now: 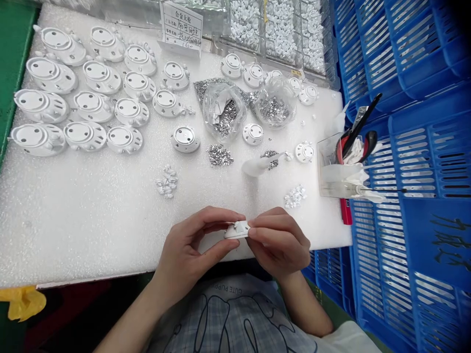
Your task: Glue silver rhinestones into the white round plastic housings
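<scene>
Over the front edge of the foam-topped table, my left hand (195, 245) grips a small white plastic oval part (237, 229) between thumb and fingers. The part lies nearly level and has small dark spots on its side. My right hand (281, 240) is closed in a pinch at the part's right end, its fingertips touching it. Whatever sits between those fingertips is hidden. Beyond the hands are a white squeeze bottle (255, 166) lying tilted, a pile of small silvery pieces (220, 155), and small white pieces in two heaps, left (167, 182) and right (295, 196).
Rows of white oval parts (86, 136) cover the table's left. Two clear bags of silvery bits (224, 110) stand mid-table, behind them a paper label (181, 29) and a compartment tray (279, 37). At right, a clear box (329, 166) holds pliers (362, 130) beside blue crates (423, 215).
</scene>
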`<act>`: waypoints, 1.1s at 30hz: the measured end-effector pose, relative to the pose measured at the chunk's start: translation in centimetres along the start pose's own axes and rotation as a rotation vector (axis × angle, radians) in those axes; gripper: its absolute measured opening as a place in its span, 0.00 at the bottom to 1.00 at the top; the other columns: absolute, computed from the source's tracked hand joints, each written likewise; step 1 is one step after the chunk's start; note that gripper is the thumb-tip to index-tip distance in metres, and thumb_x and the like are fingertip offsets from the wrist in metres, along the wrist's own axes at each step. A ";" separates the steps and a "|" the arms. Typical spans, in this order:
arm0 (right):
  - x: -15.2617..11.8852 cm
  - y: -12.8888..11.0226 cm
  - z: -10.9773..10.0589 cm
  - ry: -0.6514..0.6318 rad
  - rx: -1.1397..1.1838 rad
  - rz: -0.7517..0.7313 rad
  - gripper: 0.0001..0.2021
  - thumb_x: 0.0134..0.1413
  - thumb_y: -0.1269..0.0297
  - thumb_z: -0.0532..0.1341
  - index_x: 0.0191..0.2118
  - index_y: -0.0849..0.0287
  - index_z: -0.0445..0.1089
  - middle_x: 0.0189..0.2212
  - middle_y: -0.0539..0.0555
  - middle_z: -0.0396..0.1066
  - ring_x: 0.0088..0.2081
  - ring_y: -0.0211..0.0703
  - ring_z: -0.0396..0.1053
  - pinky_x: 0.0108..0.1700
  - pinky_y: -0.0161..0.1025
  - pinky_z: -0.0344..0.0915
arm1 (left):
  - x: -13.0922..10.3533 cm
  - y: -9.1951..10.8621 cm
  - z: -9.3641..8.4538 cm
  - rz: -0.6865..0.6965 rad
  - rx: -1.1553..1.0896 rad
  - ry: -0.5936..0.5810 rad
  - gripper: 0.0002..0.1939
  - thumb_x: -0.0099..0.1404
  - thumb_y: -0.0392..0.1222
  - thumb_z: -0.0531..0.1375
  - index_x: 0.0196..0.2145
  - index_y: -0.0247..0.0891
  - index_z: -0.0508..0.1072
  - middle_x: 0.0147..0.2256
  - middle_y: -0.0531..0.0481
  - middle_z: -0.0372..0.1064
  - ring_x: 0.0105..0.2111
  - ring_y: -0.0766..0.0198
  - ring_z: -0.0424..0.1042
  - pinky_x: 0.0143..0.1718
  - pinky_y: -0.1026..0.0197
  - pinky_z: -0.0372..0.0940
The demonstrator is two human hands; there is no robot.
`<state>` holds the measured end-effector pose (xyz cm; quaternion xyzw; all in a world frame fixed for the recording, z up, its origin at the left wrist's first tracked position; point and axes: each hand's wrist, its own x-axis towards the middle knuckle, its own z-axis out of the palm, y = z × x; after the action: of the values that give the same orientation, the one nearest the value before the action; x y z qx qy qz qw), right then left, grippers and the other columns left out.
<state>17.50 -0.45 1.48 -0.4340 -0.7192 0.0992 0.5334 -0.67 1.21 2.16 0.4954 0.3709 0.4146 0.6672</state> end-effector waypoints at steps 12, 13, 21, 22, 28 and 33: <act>-0.5 0.1 -0.1 0.008 0.028 0.004 0.06 0.65 0.76 0.65 0.40 0.57 0.76 0.33 0.51 0.76 0.32 0.37 0.73 0.28 0.36 0.75 | 0.1 0.3 -0.6 0.157 0.242 0.003 0.23 0.64 0.29 0.72 0.51 0.55 0.84 0.45 0.60 0.86 0.44 0.69 0.85 0.48 0.74 0.75; -0.6 0.1 -0.1 0.006 0.036 0.010 0.06 0.64 0.76 0.65 0.40 0.57 0.76 0.33 0.51 0.77 0.32 0.37 0.73 0.29 0.36 0.75 | 0.1 0.3 -0.6 0.177 0.259 0.002 0.24 0.64 0.28 0.72 0.51 0.56 0.84 0.46 0.60 0.86 0.45 0.68 0.85 0.49 0.73 0.75; -0.4 0.0 -0.1 0.003 0.043 -0.005 0.08 0.63 0.76 0.65 0.44 0.57 0.76 0.34 0.52 0.76 0.32 0.38 0.73 0.30 0.36 0.74 | -0.1 -0.2 -0.4 0.237 0.260 -0.002 0.24 0.66 0.27 0.70 0.53 0.55 0.83 0.49 0.57 0.85 0.47 0.63 0.85 0.51 0.66 0.79; -0.3 0.0 0.0 0.009 0.042 0.001 0.07 0.64 0.75 0.65 0.44 0.57 0.76 0.34 0.52 0.76 0.31 0.38 0.73 0.30 0.36 0.74 | -0.3 -0.2 -0.3 0.228 0.230 0.005 0.24 0.67 0.27 0.70 0.53 0.55 0.83 0.49 0.57 0.85 0.48 0.62 0.85 0.52 0.64 0.79; 0.3 -0.2 0.0 0.019 -0.017 0.076 0.04 0.64 0.70 0.66 0.43 0.55 0.74 0.33 0.51 0.76 0.31 0.39 0.74 0.30 0.36 0.76 | -0.6 -0.4 0.1 0.153 0.042 0.029 0.20 0.69 0.29 0.69 0.51 0.54 0.82 0.50 0.55 0.84 0.54 0.59 0.82 0.62 0.54 0.75; 0.1 -0.3 -0.3 -0.014 -0.024 0.038 0.07 0.63 0.75 0.66 0.43 0.56 0.75 0.34 0.51 0.75 0.31 0.38 0.74 0.31 0.35 0.76 | -0.4 0.0 -0.1 0.047 0.008 0.008 0.10 0.70 0.36 0.69 0.48 0.46 0.82 0.49 0.47 0.85 0.55 0.54 0.82 0.62 0.49 0.75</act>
<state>17.62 -0.62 1.87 -0.4532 -0.7157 0.1035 0.5213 -0.97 0.86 2.16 0.5047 0.3636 0.4307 0.6539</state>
